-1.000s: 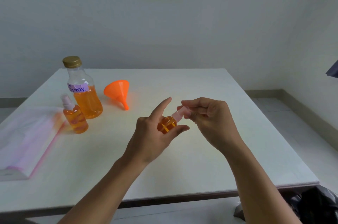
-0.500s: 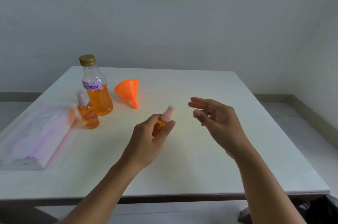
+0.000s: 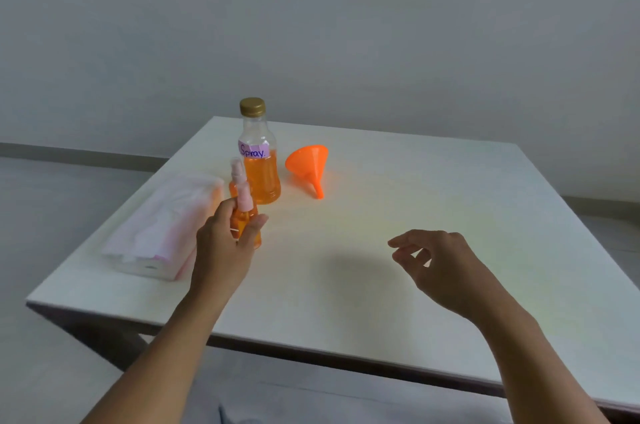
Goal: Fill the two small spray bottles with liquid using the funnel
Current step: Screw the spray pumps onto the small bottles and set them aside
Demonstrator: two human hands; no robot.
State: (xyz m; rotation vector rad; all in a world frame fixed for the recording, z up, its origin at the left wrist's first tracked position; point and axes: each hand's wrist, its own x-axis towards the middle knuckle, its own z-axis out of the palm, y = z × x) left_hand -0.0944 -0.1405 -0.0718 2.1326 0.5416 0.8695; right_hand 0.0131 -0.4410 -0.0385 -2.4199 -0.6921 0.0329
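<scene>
My left hand (image 3: 221, 247) grips a small spray bottle (image 3: 245, 216) of orange liquid with a pink sprayer top, held upright just above the white table (image 3: 398, 285). Right behind it stands a second small spray bottle (image 3: 238, 174), also orange with a pink top, partly hidden. A larger bottle (image 3: 260, 160) with a gold cap and a label reading "Spray" stands behind both, about half full of orange liquid. An orange funnel (image 3: 310, 164) lies on its side to the right of it. My right hand (image 3: 436, 264) hovers over the table with loosely curled fingers, holding nothing.
A pink and white plastic packet (image 3: 162, 233) lies on the table's left side, close to my left hand. The table's front edge is near my forearms. A grey wall stands behind the table.
My right hand let go of the sprayer top and drew away to the right. My left hand carried the small bottle leftward, up to the other small bottle. The camera view swung left.
</scene>
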